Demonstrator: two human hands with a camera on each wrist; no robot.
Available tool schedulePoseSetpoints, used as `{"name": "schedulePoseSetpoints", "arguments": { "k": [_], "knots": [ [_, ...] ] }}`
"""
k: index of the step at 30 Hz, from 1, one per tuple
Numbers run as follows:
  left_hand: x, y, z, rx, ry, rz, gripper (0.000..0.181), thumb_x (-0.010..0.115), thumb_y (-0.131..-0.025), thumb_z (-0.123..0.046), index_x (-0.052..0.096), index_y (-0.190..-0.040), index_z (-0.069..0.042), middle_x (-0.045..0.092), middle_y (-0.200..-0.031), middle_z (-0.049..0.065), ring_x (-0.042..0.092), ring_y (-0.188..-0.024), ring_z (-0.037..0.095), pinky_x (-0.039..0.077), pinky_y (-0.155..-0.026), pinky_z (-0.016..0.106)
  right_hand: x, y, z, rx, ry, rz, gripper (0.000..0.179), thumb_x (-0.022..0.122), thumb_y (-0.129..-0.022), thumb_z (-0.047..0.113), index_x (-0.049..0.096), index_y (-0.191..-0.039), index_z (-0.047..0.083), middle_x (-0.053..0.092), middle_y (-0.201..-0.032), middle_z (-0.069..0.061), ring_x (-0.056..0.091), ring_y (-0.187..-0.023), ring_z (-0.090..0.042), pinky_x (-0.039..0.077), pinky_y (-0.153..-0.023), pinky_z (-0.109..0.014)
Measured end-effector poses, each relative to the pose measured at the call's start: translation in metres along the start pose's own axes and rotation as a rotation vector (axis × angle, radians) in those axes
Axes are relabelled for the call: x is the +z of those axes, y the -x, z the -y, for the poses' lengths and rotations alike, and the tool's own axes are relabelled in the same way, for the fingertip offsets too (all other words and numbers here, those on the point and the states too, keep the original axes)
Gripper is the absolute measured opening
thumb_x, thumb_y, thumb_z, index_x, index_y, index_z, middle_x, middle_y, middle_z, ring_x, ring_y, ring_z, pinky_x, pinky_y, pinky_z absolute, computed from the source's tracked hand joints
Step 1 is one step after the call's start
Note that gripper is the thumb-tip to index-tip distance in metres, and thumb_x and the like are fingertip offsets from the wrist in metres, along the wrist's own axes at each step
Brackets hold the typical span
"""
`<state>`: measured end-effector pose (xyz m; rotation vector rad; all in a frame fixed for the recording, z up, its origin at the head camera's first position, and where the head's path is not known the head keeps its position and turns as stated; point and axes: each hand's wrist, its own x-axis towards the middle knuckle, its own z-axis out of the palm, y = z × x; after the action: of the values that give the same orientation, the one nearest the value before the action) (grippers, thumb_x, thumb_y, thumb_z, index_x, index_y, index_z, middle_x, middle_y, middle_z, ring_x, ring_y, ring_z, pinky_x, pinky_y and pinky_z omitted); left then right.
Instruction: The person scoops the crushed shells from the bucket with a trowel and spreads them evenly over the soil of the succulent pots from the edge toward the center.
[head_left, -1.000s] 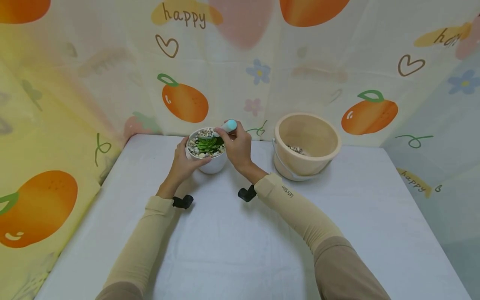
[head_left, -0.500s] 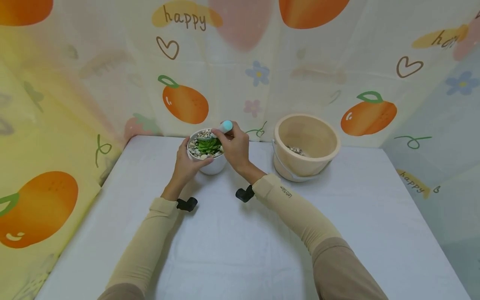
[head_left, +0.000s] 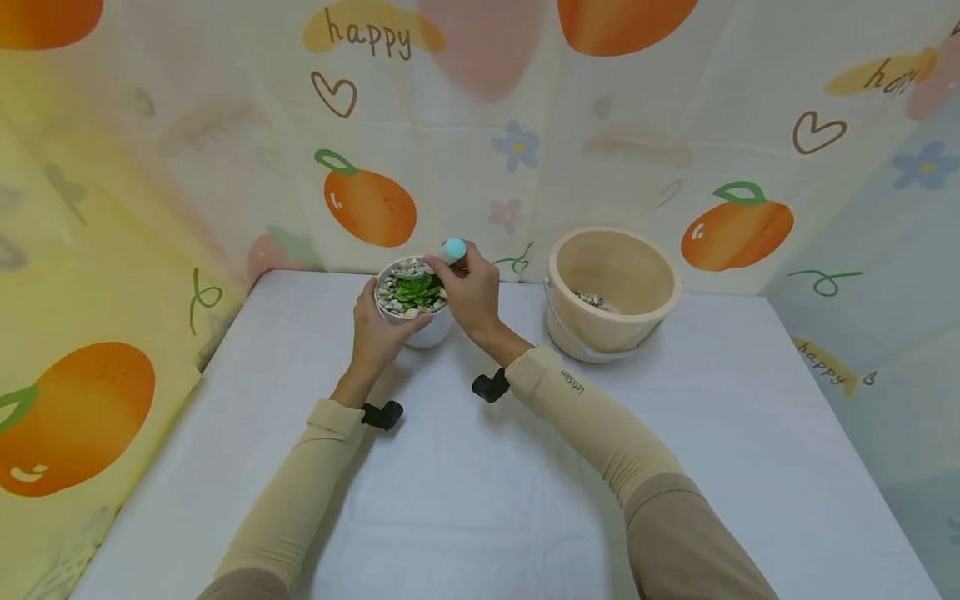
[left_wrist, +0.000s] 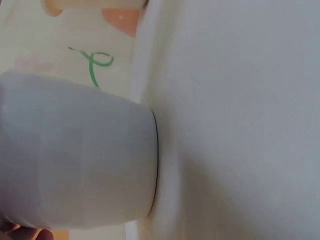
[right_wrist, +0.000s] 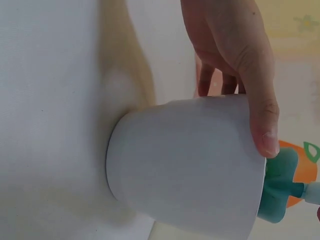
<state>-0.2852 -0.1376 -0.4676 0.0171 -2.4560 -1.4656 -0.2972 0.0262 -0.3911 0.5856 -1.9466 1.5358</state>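
In the head view a white flowerpot (head_left: 427, 336) stands upright on the table, tilted in neither wrist view against the cloth. It holds a green succulent (head_left: 418, 292) ringed by small pale pebbles (head_left: 390, 302). My left hand (head_left: 377, 335) grips the pot from its left side, thumb along the front rim, fingers round the far side. My right hand (head_left: 474, 300) pinches the light-blue-ended handle of a small trowel (head_left: 453, 250) over the pot's back right rim. In the right wrist view the trowel's teal blade (right_wrist: 280, 187) reaches over the rim, with pebbles near it in the head view.
A beige bucket (head_left: 562, 321) with a white handle stands right of the pot, some pebbles (head_left: 592, 300) on its bottom. White cloth (head_left: 480, 500) covers the table. A printed curtain (head_left: 450, 167) hangs right behind the table's back edge.
My left wrist has shifted a little right and nearer, the hand still on the pot. The right hand and trowel moved slightly left early on, then stayed nearly still.
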Motion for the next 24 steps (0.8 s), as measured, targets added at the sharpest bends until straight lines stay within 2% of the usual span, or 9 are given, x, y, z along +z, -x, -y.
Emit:
{"name": "schedulePoseSetpoints", "arguments": {
  "k": [3, 8, 13, 17, 21, 24],
  "knots": [
    [-0.005, -0.003, 0.003, 0.007, 0.033, 0.045, 0.107, 0.084, -0.073, -0.041, 0.022, -0.152, -0.006, 0.032, -0.148, 0.021, 0.031, -0.133, 0.034, 0.032, -0.11, 0.056, -0.001, 0.0, -0.001, 0.015, 0.013, 0.008, 0.03, 0.073, -0.088, 0.017, 0.062, -0.107, -0.004, 0.071, -0.09, -0.017, 0.072, -0.086, -0.026, 0.058, -0.078, -0.024],
    [-0.019, -0.016, 0.012, 0.016, 0.107, 0.204, 0.104, 0.081, -0.079, -0.03, 0.014, -0.155, -0.006, 0.021, -0.156, 0.02, 0.023, -0.144, 0.034, 0.02, -0.117, 0.061, -0.002, -0.001, -0.001, 0.034, 0.02, 0.026, 0.031, 0.072, -0.088, 0.018, 0.061, -0.107, -0.004, 0.07, -0.091, -0.017, 0.072, -0.089, -0.027, 0.058, -0.079, -0.023],
    [-0.026, -0.026, 0.015, -0.038, 0.118, 0.328, 0.112, 0.08, -0.08, -0.03, 0.001, -0.158, -0.013, 0.009, -0.162, 0.015, 0.018, -0.148, 0.034, 0.021, -0.118, 0.057, -0.002, 0.0, -0.002, 0.089, 0.003, 0.037, 0.033, 0.071, -0.089, 0.02, 0.06, -0.11, -0.003, 0.07, -0.096, -0.017, 0.072, -0.095, -0.026, 0.057, -0.083, -0.023],
    [-0.027, -0.029, 0.017, -0.07, 0.123, 0.352, 0.113, 0.08, -0.08, -0.029, -0.001, -0.158, -0.018, 0.007, -0.163, 0.012, 0.021, -0.147, 0.036, 0.026, -0.117, 0.055, -0.003, 0.001, -0.002, 0.129, -0.016, 0.047, 0.035, 0.071, -0.09, 0.022, 0.059, -0.112, -0.002, 0.07, -0.101, -0.017, 0.072, -0.097, -0.025, 0.057, -0.084, -0.025],
    [-0.024, -0.029, 0.019, -0.074, 0.129, 0.339, 0.111, 0.08, -0.08, -0.028, 0.001, -0.158, -0.018, 0.009, -0.164, 0.011, 0.022, -0.147, 0.035, 0.026, -0.117, 0.055, -0.003, 0.002, 0.001, 0.143, -0.025, 0.057, 0.035, 0.07, -0.09, 0.021, 0.059, -0.114, -0.003, 0.069, -0.101, -0.018, 0.071, -0.099, -0.027, 0.057, -0.085, -0.024],
    [-0.022, -0.028, 0.018, -0.065, 0.126, 0.318, 0.111, 0.081, -0.079, -0.029, 0.003, -0.158, -0.018, 0.011, -0.163, 0.011, 0.02, -0.148, 0.034, 0.023, -0.118, 0.056, -0.004, 0.001, 0.001, 0.124, -0.015, 0.059, 0.034, 0.069, -0.091, 0.02, 0.059, -0.114, -0.004, 0.069, -0.1, -0.018, 0.071, -0.099, -0.027, 0.056, -0.086, -0.023]
  ]
}}
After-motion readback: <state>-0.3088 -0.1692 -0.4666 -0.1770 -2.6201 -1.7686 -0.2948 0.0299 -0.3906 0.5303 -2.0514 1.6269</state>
